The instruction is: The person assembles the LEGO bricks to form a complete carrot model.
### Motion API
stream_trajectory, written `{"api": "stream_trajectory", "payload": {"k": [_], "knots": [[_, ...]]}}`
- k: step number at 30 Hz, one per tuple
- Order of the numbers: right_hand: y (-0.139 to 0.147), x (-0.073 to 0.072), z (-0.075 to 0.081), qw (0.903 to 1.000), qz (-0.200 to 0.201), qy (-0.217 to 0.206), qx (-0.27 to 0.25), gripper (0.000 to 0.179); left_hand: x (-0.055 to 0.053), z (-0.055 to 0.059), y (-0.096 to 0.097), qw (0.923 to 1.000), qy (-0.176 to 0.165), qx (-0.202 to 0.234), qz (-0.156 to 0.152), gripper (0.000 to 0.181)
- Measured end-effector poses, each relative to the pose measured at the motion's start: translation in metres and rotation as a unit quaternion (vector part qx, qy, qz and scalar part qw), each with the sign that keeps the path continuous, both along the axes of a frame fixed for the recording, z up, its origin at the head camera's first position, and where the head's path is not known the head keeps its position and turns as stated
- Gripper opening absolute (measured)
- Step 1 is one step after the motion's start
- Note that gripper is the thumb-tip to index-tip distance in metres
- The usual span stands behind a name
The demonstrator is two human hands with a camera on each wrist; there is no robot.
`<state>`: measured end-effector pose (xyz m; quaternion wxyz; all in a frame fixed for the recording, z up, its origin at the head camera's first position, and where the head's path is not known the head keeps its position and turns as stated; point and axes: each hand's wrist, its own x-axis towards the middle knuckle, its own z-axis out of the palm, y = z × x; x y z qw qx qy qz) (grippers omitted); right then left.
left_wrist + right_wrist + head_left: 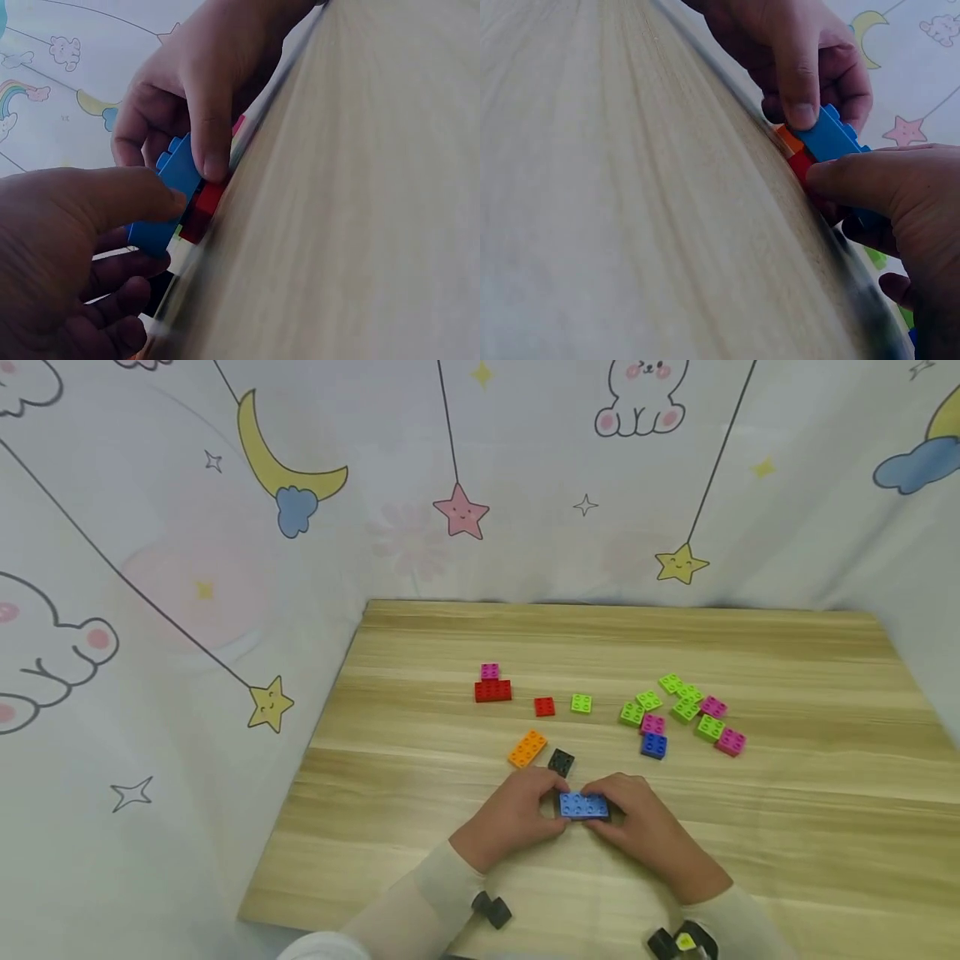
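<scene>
A light blue eight-stud toy brick (583,805) is held between both hands near the front of the table. My left hand (521,810) pinches its left end, thumb at the near side and fingers at the far side. At the other end, my right hand (641,818) grips it the same way. Under the blue brick a red brick (204,212) shows in both wrist views, close over the wood; the right thumb overlaps it. Just beyond the left fingertips lie a black brick (561,762) and an orange brick (527,749).
Farther back on the wooden table (420,643) are a long red brick (492,692), a magenta brick (490,672), a small red brick (544,707) and a lime brick (581,703). Right of them, several lime and magenta bricks cluster with a dark blue brick (654,746). A printed curtain (555,560) borders the table.
</scene>
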<state>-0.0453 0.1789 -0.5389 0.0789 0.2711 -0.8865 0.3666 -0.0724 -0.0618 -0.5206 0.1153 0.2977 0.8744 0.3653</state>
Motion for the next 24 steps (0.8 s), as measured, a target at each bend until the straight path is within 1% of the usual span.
{"api": "stream_trajectory", "payload": {"k": [3,6,8,14,20,24], "knots": [[-0.001,0.000,-0.002,1.0000,-0.003,0.003,-0.001,0.041,-0.001,-0.002,0.003,0.9995,0.026,0.005,-0.015,0.038],[-0.002,0.000,-0.003,0.9999,-0.012,-0.003,-0.001,0.043,-0.001,-0.001,0.007,0.9979,0.055,0.014,-0.031,0.037],[-0.003,0.001,-0.002,0.9998,-0.018,-0.012,-0.002,0.043,0.000,0.001,0.009,0.9970,0.069,0.010,-0.033,0.034],[-0.005,0.002,-0.001,0.9991,-0.030,-0.031,0.001,0.045,0.002,0.008,0.010,0.9971,0.070,-0.007,-0.028,0.033],[-0.005,0.003,-0.001,0.9987,-0.029,-0.043,-0.002,0.046,0.003,0.006,0.012,0.9966,0.074,-0.010,-0.034,0.032],[-0.004,0.002,0.000,0.9990,-0.027,-0.036,-0.004,0.047,0.003,0.008,0.013,0.9957,0.085,-0.018,-0.033,0.031]]}}
